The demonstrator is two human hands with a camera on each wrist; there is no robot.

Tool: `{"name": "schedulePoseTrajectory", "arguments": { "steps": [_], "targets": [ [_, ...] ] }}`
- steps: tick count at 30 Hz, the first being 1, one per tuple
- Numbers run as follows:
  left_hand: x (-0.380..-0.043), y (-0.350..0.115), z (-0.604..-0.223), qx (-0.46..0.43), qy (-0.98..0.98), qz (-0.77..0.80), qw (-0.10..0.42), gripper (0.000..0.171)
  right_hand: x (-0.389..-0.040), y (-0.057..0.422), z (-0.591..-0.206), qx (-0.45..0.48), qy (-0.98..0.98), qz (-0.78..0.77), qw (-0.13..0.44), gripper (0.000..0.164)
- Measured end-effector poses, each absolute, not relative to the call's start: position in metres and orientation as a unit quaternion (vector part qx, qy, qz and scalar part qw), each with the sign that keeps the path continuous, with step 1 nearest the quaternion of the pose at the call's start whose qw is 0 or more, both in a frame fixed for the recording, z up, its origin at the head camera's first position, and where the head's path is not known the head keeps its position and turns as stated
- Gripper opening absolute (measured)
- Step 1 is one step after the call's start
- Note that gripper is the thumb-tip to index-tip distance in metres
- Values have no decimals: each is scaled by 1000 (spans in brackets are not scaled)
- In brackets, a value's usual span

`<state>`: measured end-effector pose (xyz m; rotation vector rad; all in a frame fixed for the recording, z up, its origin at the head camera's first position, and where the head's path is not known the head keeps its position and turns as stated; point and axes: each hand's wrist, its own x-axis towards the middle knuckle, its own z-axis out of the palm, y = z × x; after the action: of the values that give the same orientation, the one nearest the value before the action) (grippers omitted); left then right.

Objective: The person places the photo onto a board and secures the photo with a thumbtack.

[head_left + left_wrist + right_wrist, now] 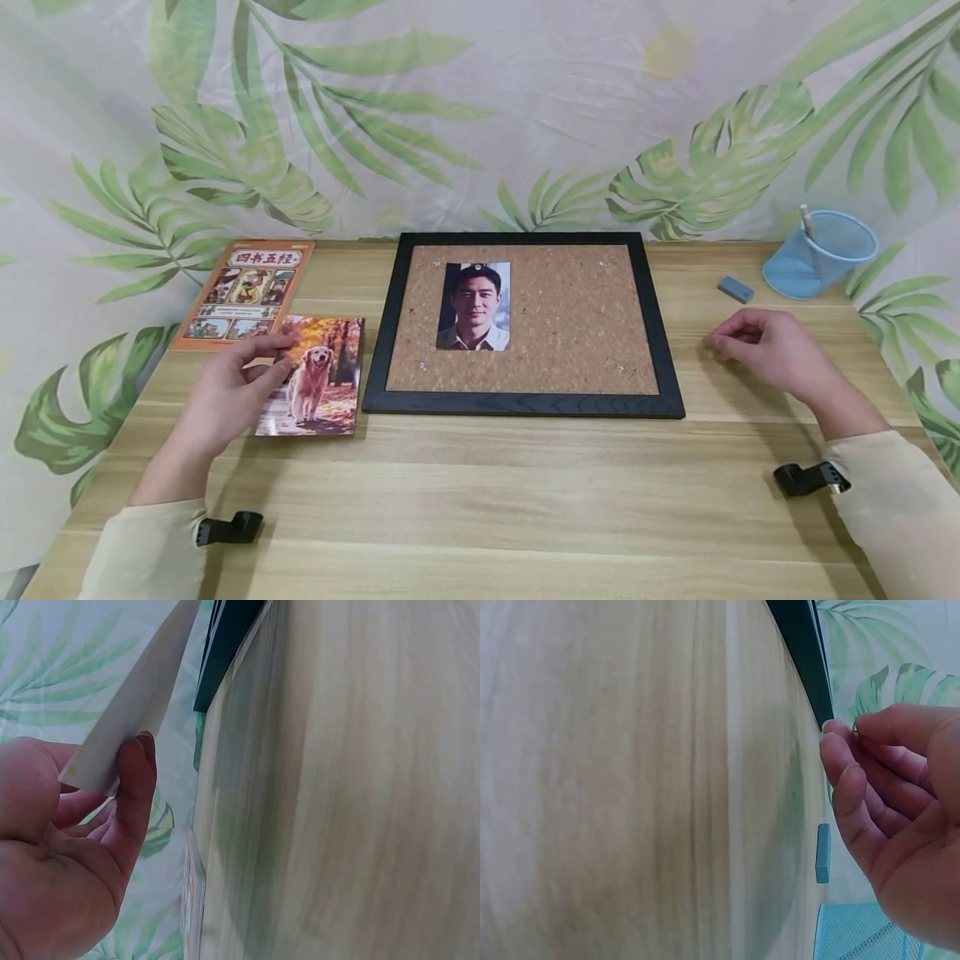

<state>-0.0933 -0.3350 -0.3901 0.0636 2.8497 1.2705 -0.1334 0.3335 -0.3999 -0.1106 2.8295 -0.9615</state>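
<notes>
My left hand pinches the left edge of a photo print of a golden dog among autumn trees. Its plain back faces the left wrist camera, raised off the table. In the right wrist view, a tiny metallic pin shows between the thumb and forefinger of my right hand; most of it is hidden. That hand is just right of a black-framed cork board. On the board's left half hangs a portrait photo, with a small pale tack at its top.
An orange comic-style booklet lies behind my left hand, partly under the dog photo in the head view. Back right are a blue eraser-like block and a blue mesh pen cup holding a pencil. A leaf-patterned cloth hangs behind the wooden table.
</notes>
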Motion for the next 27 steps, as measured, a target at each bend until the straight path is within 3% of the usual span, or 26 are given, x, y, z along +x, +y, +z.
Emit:
{"name": "schedulePoseTrajectory", "arguments": {
  "steps": [17, 27],
  "targets": [
    [-110, -291, -378, 60, 899, 432, 45, 48, -130, 331, -398, -37, 938, -343, 10, 23],
    [-128, -241, -374, 107, 886, 442, 89, 53, -128, 328, -399, -36, 927, -371, 34, 22]
  ]
}}
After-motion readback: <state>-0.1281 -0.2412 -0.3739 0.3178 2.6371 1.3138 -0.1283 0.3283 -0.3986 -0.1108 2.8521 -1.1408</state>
